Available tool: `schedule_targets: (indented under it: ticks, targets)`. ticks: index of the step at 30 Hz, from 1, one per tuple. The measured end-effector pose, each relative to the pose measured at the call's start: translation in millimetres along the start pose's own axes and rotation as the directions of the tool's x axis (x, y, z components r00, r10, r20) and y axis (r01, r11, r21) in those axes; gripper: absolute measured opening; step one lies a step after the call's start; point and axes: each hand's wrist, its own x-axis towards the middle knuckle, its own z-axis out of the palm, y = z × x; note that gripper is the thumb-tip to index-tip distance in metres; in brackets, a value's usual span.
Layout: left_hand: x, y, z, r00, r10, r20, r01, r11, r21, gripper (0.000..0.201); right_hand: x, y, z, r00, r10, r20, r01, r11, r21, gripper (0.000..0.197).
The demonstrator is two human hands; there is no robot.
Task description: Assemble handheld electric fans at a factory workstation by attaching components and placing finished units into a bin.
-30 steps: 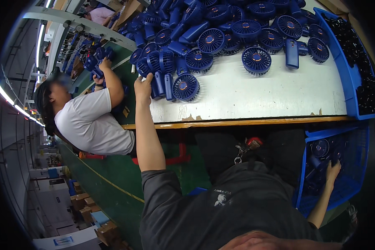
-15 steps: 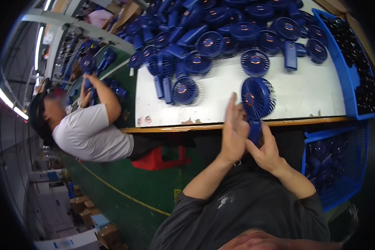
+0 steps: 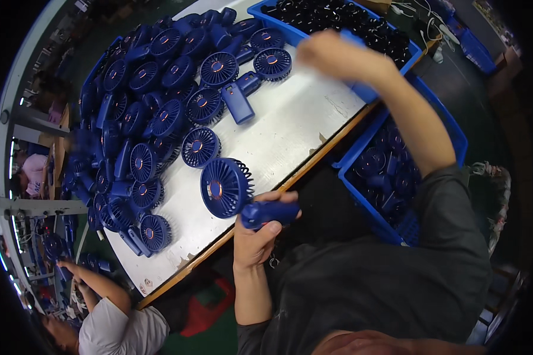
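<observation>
My left hand [image 3: 256, 239] is closed around the handle of a dark blue handheld fan [image 3: 224, 188], just above the table's front edge. The fan's round slatted head leans to the left over the white tabletop [image 3: 272, 145]. My right hand [image 3: 326, 56] is stretched far out beside a blue bin [image 3: 417, 56] of small black parts [image 3: 349, 23]. Motion smears its fingers, so I cannot tell whether it has anything in it. Many more blue fans [image 3: 219, 69] are heaped on the left and far side of the table, some with their handles toward me.
A blue crate [image 3: 370, 204] of dark blue fans stands below the table's right end. White cables [image 3: 438, 26] lie beyond the bin. At lower left a person in a light shirt [image 3: 109, 331] works with fans, near a red stool [image 3: 210, 305].
My view has turned to the right. The fan is now in my left hand alone, its handle tipped sideways. My right hand has left it and reached out to the bin of black parts.
</observation>
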Motion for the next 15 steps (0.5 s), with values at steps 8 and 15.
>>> schedule_targets:
  ticks: [8, 15]
  targets:
    - [-11, 5, -15, 0.995, 0.097, 0.013, -0.096, 0.992, -0.086, 0.024, 76, 241, 34, 0.945, 0.034, -0.326, -0.147, 0.933, -0.328, 0.011]
    - [-14, 11, -23, 0.962, -0.011, -0.273, 0.07, 0.976, 0.208, 0.029, 44, 186, -24, 0.886, 0.412, -0.213, -0.291, 0.851, 0.437, 0.04]
